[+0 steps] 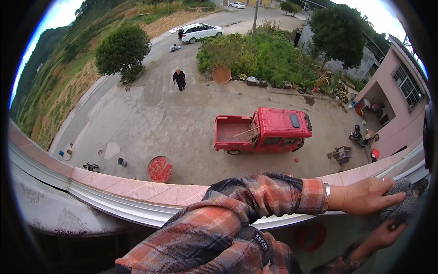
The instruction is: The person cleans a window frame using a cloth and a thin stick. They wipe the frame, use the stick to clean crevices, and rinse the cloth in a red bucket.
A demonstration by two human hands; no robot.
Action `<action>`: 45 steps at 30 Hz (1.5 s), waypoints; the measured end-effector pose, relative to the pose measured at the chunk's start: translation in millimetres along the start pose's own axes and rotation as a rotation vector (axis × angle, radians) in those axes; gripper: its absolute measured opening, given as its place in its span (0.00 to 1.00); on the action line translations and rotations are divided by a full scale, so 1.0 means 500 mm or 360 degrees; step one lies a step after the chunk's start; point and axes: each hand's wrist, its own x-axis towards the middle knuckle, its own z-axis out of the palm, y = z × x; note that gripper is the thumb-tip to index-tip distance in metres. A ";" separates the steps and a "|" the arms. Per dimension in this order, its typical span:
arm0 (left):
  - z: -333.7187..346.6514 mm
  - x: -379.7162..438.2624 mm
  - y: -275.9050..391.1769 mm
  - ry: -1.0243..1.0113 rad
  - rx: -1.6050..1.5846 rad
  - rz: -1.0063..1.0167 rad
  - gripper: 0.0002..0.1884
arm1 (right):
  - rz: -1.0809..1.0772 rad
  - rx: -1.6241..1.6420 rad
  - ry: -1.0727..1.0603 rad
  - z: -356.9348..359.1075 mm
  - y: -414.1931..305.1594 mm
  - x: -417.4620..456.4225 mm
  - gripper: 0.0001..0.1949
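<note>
My left arm, in an orange and black plaid sleeve, reaches across the window sill to the right. My left hand (368,198), with a ring and a metal wristband, presses a grey fuzzy cloth (397,200) near the window's right edge. Its fingertips are partly hidden at the dark rim of the picture. Below it, a dark glass pane (338,233) mirrors the hand and sleeve. Beneath the arm runs the white window track (137,210), with pink ledge tiles (143,191) beyond it. My right hand is out of view.
Below the window, a small red cargo vehicle (263,132) stands in the concrete yard, near a round tray of red pieces (159,169). A person (179,78) stands farther out; another (174,48) crouches by a white car (202,32). Patterned fabric (72,209) lies inside, left.
</note>
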 end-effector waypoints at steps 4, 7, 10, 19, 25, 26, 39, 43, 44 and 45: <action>-0.002 -0.051 0.008 -0.0012 0.0154 -0.0099 0.29 | 0.0007 0.0112 -0.0176 -0.003 -0.060 -0.066 0.15; -0.015 -0.128 0.017 -0.0159 0.0339 -0.0160 0.30 | -0.0210 0.0069 -0.0301 -0.003 -0.121 -0.096 0.15; -0.024 -0.192 0.032 -0.0388 0.0443 -0.0285 0.31 | -0.0226 0.0029 -0.0496 0.002 -0.134 -0.159 0.17; -0.055 -0.328 0.075 -0.0889 0.0318 -0.0651 0.35 | -0.0060 0.0037 -0.0870 0.006 -0.186 -0.287 0.16; -0.065 -0.185 0.057 -0.0548 0.0269 -0.0533 0.31 | -0.0056 0.0155 -0.0426 0.018 -0.131 -0.187 0.19; -0.068 -0.151 0.042 -0.0420 0.0289 -0.0428 0.30 | -0.0022 0.0153 -0.0306 0.022 -0.128 -0.155 0.20; -0.033 -0.271 0.009 -0.0488 0.0511 -0.0343 0.31 | -0.0144 0.0155 -0.0483 0.035 -0.142 -0.243 0.21; -0.042 -0.326 0.027 -0.0662 0.0559 -0.0425 0.33 | -0.0089 0.0153 -0.0589 0.032 -0.160 -0.288 0.20; -0.045 -0.335 0.031 -0.0697 0.0509 -0.0507 0.33 | -0.0061 0.0163 -0.0628 0.034 -0.158 -0.302 0.21; -0.048 -0.340 0.034 -0.0706 0.0498 -0.0550 0.33 | -0.0033 0.0177 -0.0665 0.035 -0.157 -0.312 0.21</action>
